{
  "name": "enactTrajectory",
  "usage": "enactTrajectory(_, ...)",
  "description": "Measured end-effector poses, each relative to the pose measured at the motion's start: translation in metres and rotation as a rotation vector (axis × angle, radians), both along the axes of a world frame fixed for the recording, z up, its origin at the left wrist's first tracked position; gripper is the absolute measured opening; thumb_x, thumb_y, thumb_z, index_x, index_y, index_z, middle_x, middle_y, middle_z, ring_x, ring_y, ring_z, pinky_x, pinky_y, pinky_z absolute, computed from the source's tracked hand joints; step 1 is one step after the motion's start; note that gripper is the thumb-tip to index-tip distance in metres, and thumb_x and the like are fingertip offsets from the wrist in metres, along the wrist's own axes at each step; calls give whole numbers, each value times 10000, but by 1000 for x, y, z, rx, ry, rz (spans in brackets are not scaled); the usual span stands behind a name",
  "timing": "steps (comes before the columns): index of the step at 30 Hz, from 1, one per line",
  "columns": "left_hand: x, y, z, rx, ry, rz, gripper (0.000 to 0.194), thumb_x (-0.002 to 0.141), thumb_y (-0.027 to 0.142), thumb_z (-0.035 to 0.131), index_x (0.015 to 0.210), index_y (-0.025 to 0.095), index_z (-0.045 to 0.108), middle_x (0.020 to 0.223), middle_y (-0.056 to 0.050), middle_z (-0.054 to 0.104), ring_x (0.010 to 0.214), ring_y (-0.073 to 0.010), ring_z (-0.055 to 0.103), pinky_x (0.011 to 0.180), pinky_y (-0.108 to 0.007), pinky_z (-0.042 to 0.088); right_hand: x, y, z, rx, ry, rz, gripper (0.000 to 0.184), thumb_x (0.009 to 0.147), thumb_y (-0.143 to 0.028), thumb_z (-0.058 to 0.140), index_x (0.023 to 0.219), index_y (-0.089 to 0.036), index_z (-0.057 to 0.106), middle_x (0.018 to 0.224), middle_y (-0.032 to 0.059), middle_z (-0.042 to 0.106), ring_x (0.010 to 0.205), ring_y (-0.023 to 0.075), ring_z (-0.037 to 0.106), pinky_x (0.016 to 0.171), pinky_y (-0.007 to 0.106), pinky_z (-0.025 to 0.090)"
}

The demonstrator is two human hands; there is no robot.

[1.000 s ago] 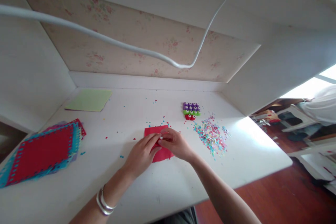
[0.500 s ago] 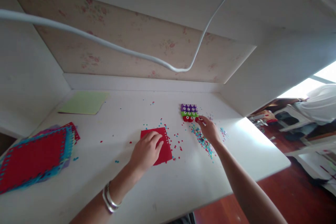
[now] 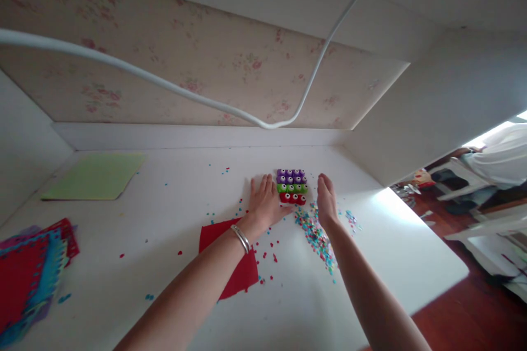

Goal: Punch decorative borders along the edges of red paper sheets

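Observation:
A block of small craft punches [image 3: 291, 185], purple at the back, green in the middle and red in front, stands on the white desk [image 3: 173, 214]. My left hand [image 3: 265, 203] lies flat with straight fingers just left of the block. My right hand [image 3: 326, 201] stands on edge with straight fingers just right of it. Neither hand holds anything. A red paper sheet [image 3: 230, 263] lies under my left forearm, which wears silver bangles. A heap of coloured paper confetti [image 3: 317, 236] lies under my right wrist.
A green sheet [image 3: 96, 175] lies at the back left. A stack of red and blue punched sheets [image 3: 28, 274] sits at the left edge. A white cable [image 3: 206, 98] hangs across the view. Another person in white [image 3: 498, 156] is at the far right.
My left hand left the red sheet and reached forward to the punches' left side. My right hand shifted beside their right side. The view tilted and moved closer.

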State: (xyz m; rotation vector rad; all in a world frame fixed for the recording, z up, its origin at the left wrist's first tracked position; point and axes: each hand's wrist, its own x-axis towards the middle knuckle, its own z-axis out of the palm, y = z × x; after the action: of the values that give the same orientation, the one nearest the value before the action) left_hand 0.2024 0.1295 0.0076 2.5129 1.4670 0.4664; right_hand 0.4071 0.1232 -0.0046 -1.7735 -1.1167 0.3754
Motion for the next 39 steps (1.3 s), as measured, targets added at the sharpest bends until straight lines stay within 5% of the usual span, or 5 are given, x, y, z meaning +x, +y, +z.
enactTrajectory(8,15,28,-11,-16,5,-31,918,823,711,500,1492,109,320,1577,-204,257,1464,-373,143,1150,-635,-3,-26,42,-2,-87,-81,21,611,937,-595,241,1183,-200,637,1199,126,665,1137,293,576,967,401,422)
enactTrajectory(15,-1,38,-15,-17,13,3,820,881,649,443,1505,132,319,1583,-168,264,1463,-383,133,1136,-664,-37,-49,61,3,-134,-85,1,603,934,-584,212,1058,-195,656,1090,141,693,1028,295,615,880,372,445)
enactTrajectory(32,-163,92,-4,-88,116,231,911,830,771,393,1447,101,384,1543,-222,325,1458,-382,170,1136,-630,77,-219,145,3,-60,-42,311,483,976,-473,198,955,-189,588,1054,136,659,1012,262,582,922,368,406)
enactTrajectory(39,-190,95,-3,-117,136,296,948,801,784,432,1463,109,357,1539,-236,320,1443,-412,193,1123,-639,110,-235,154,-1,-52,-44,345,464,976,-465,230,1037,-194,602,1091,124,668,1057,261,595,939,359,412)
